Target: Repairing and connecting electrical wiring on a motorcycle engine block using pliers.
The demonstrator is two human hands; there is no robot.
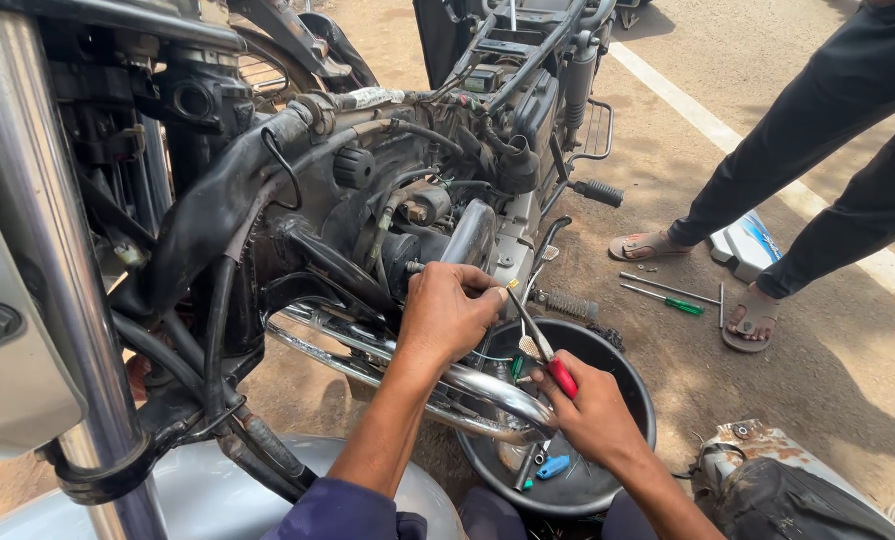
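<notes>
Dusty ground; right hand grips red-handled screwdriver.

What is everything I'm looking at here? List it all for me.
motorcycle: one, black frame and engine, stripped of panels, fills the left and centre
exhaust pipe: one, chrome, runs low under the engine
black tub: one, on the ground under the hands, small tools inside
red-handled pliers: one, in the right hand, tip at the engine
green-handled screwdriver: one, on the dirt at right
metal rod tool: one, silver, beside the screwdriver
bystander's legs: two, dark trousers, sandals, upper right
white and blue panel: one, on the ground by the bystander's feet
left hand: one, against the engine
right hand: one, gripping the pliers
</notes>
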